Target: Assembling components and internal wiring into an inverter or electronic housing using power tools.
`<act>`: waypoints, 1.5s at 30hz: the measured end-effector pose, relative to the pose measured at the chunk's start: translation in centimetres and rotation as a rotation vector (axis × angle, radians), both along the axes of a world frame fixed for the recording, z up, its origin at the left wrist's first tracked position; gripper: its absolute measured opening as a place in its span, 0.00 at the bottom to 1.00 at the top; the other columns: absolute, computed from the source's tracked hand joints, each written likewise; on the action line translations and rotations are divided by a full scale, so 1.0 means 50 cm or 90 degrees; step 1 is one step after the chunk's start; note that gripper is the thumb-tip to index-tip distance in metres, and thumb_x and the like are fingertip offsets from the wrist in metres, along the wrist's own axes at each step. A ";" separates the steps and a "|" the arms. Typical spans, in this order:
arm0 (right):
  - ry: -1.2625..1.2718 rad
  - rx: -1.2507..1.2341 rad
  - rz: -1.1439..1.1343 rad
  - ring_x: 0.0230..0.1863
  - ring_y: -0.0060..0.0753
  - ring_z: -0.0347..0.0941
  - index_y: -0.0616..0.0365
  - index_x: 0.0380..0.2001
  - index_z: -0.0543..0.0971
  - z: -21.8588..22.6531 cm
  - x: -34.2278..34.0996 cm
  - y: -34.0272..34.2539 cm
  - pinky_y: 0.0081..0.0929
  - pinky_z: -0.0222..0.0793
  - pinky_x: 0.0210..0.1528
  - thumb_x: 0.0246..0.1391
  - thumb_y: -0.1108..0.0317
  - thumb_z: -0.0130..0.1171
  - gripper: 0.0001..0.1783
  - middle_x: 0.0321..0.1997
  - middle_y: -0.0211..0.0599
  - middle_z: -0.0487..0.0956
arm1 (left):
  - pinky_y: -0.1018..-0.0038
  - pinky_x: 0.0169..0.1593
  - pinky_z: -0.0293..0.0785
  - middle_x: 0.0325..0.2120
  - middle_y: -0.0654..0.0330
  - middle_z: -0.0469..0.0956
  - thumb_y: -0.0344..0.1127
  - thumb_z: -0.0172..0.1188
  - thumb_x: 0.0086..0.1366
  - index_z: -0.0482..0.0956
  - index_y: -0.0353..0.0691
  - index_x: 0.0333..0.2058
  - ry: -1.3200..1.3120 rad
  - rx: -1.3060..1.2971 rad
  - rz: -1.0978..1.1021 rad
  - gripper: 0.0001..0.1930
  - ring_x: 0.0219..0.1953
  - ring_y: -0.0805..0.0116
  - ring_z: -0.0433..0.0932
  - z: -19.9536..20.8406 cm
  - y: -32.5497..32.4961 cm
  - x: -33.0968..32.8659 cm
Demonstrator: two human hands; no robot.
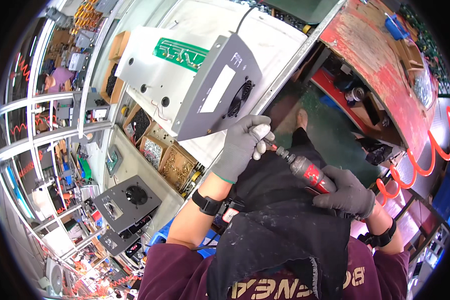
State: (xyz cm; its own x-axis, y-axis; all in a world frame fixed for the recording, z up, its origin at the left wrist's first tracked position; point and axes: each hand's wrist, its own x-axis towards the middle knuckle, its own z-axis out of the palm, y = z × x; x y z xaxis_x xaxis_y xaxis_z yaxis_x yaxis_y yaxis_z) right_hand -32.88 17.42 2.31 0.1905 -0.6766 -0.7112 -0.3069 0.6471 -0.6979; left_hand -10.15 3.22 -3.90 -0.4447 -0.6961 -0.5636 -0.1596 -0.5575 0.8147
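Nearest the camera, a dusty black cloth apron (280,240) is worn over a maroon short-sleeved shirt (177,267). By the right hand (347,192), in a grey glove, a black-and-red cylindrical power screwdriver (309,172) is gripped around its body, its tip pointed toward the left hand. The left hand (247,142), gloved in grey with pale fingertips, is curled with its fingers near the driver's tip; whether a small part is pinched there cannot be told. Just beyond it, a dark grey metal panel with a black round fan (230,87) is stood tilted on the white tabletop (272,45), beside a green printed circuit board (180,54). Brass-coloured fasteners are held in an open cardboard box (177,169) to the left.
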 end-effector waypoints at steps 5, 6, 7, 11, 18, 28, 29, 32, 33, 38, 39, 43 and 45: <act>0.087 -0.089 0.089 0.28 0.44 0.76 0.60 0.36 0.75 0.011 -0.034 -0.019 0.35 0.69 0.33 0.35 0.54 0.71 0.28 0.26 0.45 0.77 | 0.86 0.15 0.59 0.24 0.59 0.78 0.30 0.53 0.64 0.74 0.32 0.45 -0.078 -0.014 -0.109 0.12 0.14 0.84 0.66 0.026 -0.028 -0.036; 0.135 -0.120 0.140 0.28 0.47 0.76 0.60 0.36 0.75 0.017 -0.038 -0.025 0.36 0.69 0.33 0.34 0.54 0.70 0.27 0.26 0.46 0.77 | 0.86 0.15 0.59 0.23 0.59 0.78 0.29 0.54 0.64 0.75 0.32 0.44 -0.130 -0.021 -0.167 0.11 0.14 0.84 0.65 0.036 -0.036 -0.043; 0.131 -0.121 0.138 0.28 0.47 0.76 0.60 0.36 0.75 0.013 -0.041 -0.026 0.36 0.69 0.33 0.34 0.54 0.70 0.27 0.26 0.46 0.77 | 0.86 0.14 0.57 0.22 0.59 0.77 0.29 0.54 0.63 0.76 0.32 0.42 -0.188 -0.003 -0.232 0.11 0.13 0.85 0.65 0.050 -0.048 -0.049; 0.147 -0.214 0.119 0.29 0.51 0.75 0.59 0.35 0.75 -0.013 -0.050 -0.031 0.39 0.69 0.32 0.34 0.53 0.70 0.27 0.27 0.47 0.77 | 0.87 0.13 0.56 0.23 0.59 0.77 0.30 0.54 0.63 0.75 0.33 0.44 -0.132 0.062 -0.147 0.12 0.13 0.85 0.63 0.053 -0.074 -0.060; 0.049 -0.208 -0.045 0.27 0.49 0.74 0.61 0.34 0.73 -0.037 -0.052 -0.098 0.37 0.67 0.31 0.34 0.55 0.71 0.27 0.23 0.48 0.75 | 0.85 0.20 0.64 0.33 0.59 0.75 0.53 0.51 0.66 0.64 0.35 0.55 0.126 0.160 0.125 0.28 0.20 0.81 0.69 0.041 -0.091 -0.070; 0.060 -0.214 -0.054 0.28 0.46 0.75 0.62 0.36 0.73 -0.064 -0.064 -0.197 0.35 0.68 0.33 0.37 0.54 0.69 0.28 0.25 0.47 0.75 | 0.81 0.35 0.72 0.40 0.56 0.75 0.37 0.49 0.66 0.67 0.34 0.54 -0.090 0.069 -0.070 0.20 0.29 0.79 0.73 0.176 -0.089 -0.069; 0.072 -0.228 -0.045 0.29 0.46 0.75 0.62 0.36 0.74 -0.065 -0.064 -0.199 0.35 0.69 0.33 0.37 0.54 0.69 0.27 0.26 0.47 0.76 | 0.82 0.35 0.72 0.40 0.56 0.75 0.38 0.49 0.66 0.67 0.34 0.53 -0.102 0.057 -0.085 0.20 0.29 0.79 0.73 0.186 -0.091 -0.065; 0.099 -0.226 -0.004 0.30 0.47 0.75 0.61 0.37 0.74 -0.045 -0.074 -0.219 0.35 0.69 0.34 0.38 0.54 0.69 0.27 0.26 0.48 0.76 | 0.81 0.35 0.72 0.39 0.57 0.76 0.39 0.50 0.65 0.68 0.34 0.53 -0.105 0.035 -0.104 0.20 0.30 0.78 0.73 0.204 -0.091 -0.056; 0.100 -0.226 0.001 0.30 0.47 0.75 0.61 0.37 0.74 -0.037 -0.078 -0.227 0.35 0.69 0.34 0.38 0.54 0.69 0.27 0.26 0.48 0.76 | 0.81 0.36 0.72 0.39 0.57 0.76 0.39 0.50 0.65 0.68 0.34 0.53 -0.082 0.041 -0.096 0.20 0.31 0.78 0.73 0.213 -0.089 -0.054; 0.094 -0.308 0.023 0.28 0.49 0.74 0.62 0.36 0.74 -0.037 -0.095 -0.252 0.36 0.68 0.32 0.40 0.57 0.67 0.24 0.25 0.49 0.75 | 0.79 0.38 0.72 0.40 0.55 0.76 0.38 0.50 0.65 0.68 0.33 0.53 -0.096 0.007 -0.136 0.20 0.34 0.75 0.74 0.245 -0.094 -0.020; 0.095 -0.308 0.030 0.28 0.49 0.74 0.62 0.36 0.74 -0.036 -0.095 -0.257 0.36 0.68 0.32 0.40 0.57 0.67 0.24 0.25 0.49 0.75 | 0.80 0.35 0.72 0.38 0.55 0.77 0.38 0.51 0.65 0.71 0.33 0.50 -0.118 -0.028 -0.123 0.18 0.31 0.75 0.75 0.250 -0.091 -0.013; 0.095 -0.266 0.057 0.27 0.48 0.74 0.62 0.36 0.74 -0.032 -0.097 -0.277 0.35 0.67 0.31 0.39 0.57 0.67 0.24 0.24 0.48 0.75 | 0.82 0.33 0.69 0.28 0.60 0.76 0.32 0.53 0.63 0.77 0.32 0.42 -0.111 -0.297 -0.032 0.12 0.27 0.78 0.73 0.287 -0.097 0.026; 0.094 -0.277 0.079 0.26 0.47 0.74 0.62 0.37 0.74 -0.029 -0.096 -0.290 0.35 0.67 0.31 0.39 0.58 0.68 0.24 0.24 0.48 0.75 | 0.75 0.34 0.68 0.25 0.59 0.75 0.34 0.56 0.61 0.78 0.36 0.41 -0.295 -0.661 -0.066 0.11 0.28 0.71 0.73 0.277 -0.142 0.050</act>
State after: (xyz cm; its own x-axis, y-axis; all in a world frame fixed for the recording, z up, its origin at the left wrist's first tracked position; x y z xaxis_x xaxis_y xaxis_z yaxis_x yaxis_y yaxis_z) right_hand -37.70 2.93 0.85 0.2061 -0.8962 -0.3928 -0.4801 0.2572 -0.8387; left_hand -7.65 -3.87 9.97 -0.4262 -0.8940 0.1382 -0.5706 0.3842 0.7258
